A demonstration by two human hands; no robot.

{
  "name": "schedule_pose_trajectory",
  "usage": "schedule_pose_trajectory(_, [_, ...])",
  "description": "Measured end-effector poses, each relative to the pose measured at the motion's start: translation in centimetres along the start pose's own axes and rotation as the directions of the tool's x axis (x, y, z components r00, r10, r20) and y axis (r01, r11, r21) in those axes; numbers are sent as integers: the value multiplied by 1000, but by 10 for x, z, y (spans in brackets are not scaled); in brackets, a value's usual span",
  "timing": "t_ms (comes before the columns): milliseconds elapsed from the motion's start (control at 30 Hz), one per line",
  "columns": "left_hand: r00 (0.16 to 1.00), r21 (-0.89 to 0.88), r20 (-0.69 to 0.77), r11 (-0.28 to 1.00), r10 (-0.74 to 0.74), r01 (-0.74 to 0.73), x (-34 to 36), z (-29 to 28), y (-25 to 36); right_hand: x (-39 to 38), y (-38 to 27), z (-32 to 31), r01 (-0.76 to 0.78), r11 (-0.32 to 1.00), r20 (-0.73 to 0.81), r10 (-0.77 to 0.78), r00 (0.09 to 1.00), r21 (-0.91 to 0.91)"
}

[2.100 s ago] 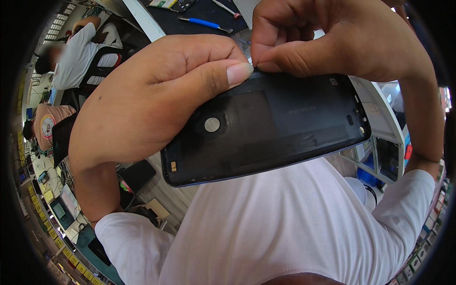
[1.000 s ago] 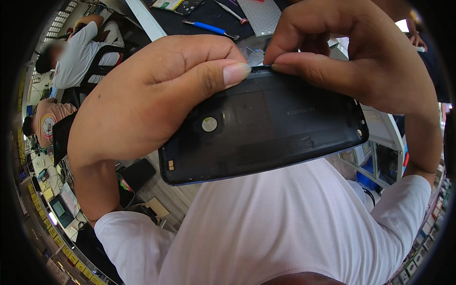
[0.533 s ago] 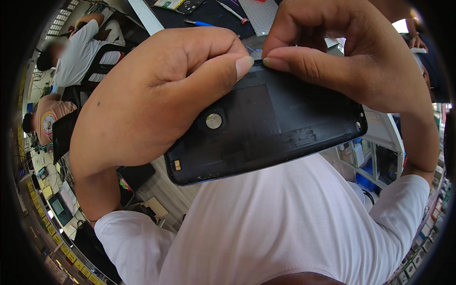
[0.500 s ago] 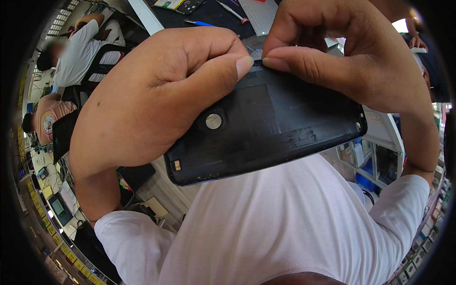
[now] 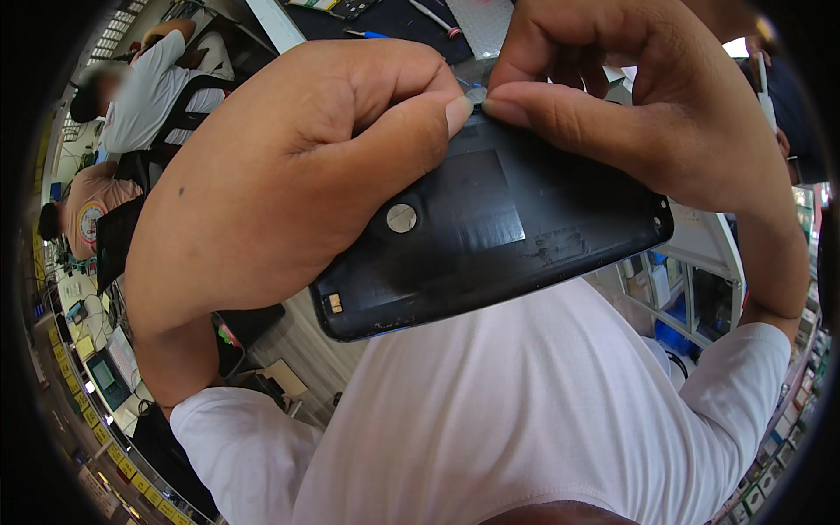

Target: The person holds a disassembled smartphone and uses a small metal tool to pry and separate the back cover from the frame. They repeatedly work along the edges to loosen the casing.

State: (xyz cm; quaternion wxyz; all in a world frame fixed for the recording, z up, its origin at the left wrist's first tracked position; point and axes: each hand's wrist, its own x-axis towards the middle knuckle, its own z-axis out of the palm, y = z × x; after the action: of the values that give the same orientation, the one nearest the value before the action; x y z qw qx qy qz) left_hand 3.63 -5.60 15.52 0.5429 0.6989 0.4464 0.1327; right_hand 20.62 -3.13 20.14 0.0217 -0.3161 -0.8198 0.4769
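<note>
A black phone back cover (image 5: 455, 254) is held up in front of me, its inner side facing me, tilted with its right end higher. A round hole shows left of its middle, and a small gold contact sits in the lower left corner. My left hand (image 5: 289, 175) is closed on the far edge, thumb on the inner face. My right hand (image 5: 604, 105) pinches the same edge just to the right, thumb tip close to the left thumb. Between the thumbs is a small dark piece (image 5: 477, 103) at the rim; whether it is loose I cannot tell.
Beyond my hands, a dark work mat (image 5: 402, 26) carries a blue-handled tool (image 5: 366, 34), a white tool (image 5: 435, 17) and an opened phone (image 5: 337, 7). Bubble wrap (image 5: 481, 26) lies beside them. Two people sit at the left; a white-framed cabinet (image 5: 700, 245) stands at right.
The cover has shifted and tilted slightly. The thumbs are a little farther apart, and more of the rim shows between them. Both hands keep their grip.
</note>
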Motion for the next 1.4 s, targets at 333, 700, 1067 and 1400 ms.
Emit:
schedule_pose_trajectory(333, [999,14,-18,999,40,-40,-7,5,-2,-10,10,-1,26,999,-31,-27,999,-43])
schedule_pose_trajectory(700, [999,35,-29,999,24,-23,-18,10,-1,-26,16,-4,56,993,-77,-64,995,-103])
schedule_pose_trajectory(1067, [993,126,-60,987,104,-96,-21,12,1,-27,17,-1,82,983,-113,-101,988,-162])
schedule_pose_trajectory(1400, [989,134,-61,983,134,-125,-18,12,-3,-40,13,7,114,969,-128,-144,981,-218])
